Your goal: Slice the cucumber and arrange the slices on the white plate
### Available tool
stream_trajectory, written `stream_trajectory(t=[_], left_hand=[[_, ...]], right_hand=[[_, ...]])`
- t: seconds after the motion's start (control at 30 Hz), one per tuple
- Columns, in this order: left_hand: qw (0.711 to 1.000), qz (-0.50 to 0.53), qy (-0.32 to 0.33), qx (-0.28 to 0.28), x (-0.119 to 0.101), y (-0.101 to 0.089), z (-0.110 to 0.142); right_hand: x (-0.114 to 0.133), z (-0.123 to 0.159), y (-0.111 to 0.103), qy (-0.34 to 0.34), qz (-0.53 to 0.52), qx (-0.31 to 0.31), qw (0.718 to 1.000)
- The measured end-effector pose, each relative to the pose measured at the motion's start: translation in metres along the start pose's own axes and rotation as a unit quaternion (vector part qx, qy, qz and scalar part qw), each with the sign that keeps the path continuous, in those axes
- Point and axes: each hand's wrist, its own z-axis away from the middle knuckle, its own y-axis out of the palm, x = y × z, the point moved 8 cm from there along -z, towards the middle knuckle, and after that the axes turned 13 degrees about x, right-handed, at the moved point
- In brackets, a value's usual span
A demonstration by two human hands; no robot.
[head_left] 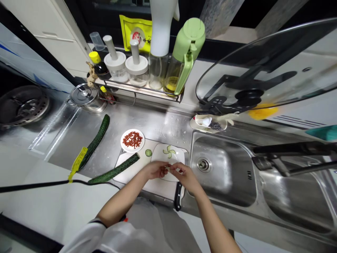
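My left hand and my right hand meet over the near part of a white plate. Their fingertips are pinched together around a small pale piece, largely covered by the fingers; its kind is not clear. Curved cucumber slices lie in a pinwheel on the plate. Left of it, a round cucumber slice and a cut cucumber rest on the white cutting board. A black-handled knife lies at the board's right, below my right hand.
A small dish of chopped red pieces stands behind the board. Farther left are a whole cucumber and a lidded pot. A double sink is at right. Bottles and jars fill the rack; a glass lid hangs upper right.
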Motion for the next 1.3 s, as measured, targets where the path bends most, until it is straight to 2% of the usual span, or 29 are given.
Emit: stream_trajectory(t=[0.1, 0.2, 0.37, 0.5, 0.6, 0.73, 0.87, 1.0, 1.2, 1.3], left_hand=[[0.999, 0.005, 0.033, 0.014, -0.005, -0.001, 0.000], [0.998, -0.017, 0.061, -0.001, -0.009, -0.010, -0.003], [0.984, -0.116, 0.104, -0.088, -0.017, -0.027, -0.008], [0.955, -0.225, 0.129, -0.146, -0.024, -0.028, -0.013], [0.924, -0.303, 0.155, -0.175, -0.029, -0.024, -0.016], [0.867, -0.416, 0.169, -0.215, -0.033, -0.013, -0.017], [0.815, -0.505, 0.174, -0.225, -0.035, 0.004, -0.020], [0.770, -0.577, 0.146, -0.231, -0.029, 0.013, -0.027], [0.697, -0.655, 0.130, -0.261, -0.024, 0.017, -0.030], [0.671, -0.677, 0.140, -0.270, -0.023, 0.018, -0.030]], right_hand=[[-0.005, 0.001, -0.003, 0.008, -0.009, 0.013, 1.000], [-0.015, 0.001, -0.007, 0.023, -0.020, 0.017, 0.999], [-0.035, -0.001, -0.017, 0.044, -0.035, 0.000, 0.998], [-0.055, -0.005, -0.028, 0.056, -0.012, -0.033, 0.998], [-0.070, -0.009, -0.037, 0.070, 0.036, -0.055, 0.995], [-0.079, -0.013, -0.047, 0.098, 0.137, -0.071, 0.983], [-0.070, -0.013, -0.050, 0.131, 0.265, -0.069, 0.953], [-0.058, -0.011, -0.048, 0.163, 0.362, -0.064, 0.915], [-0.052, -0.011, -0.043, 0.163, 0.409, -0.057, 0.896], [-0.051, -0.010, -0.043, 0.157, 0.426, -0.066, 0.889]])
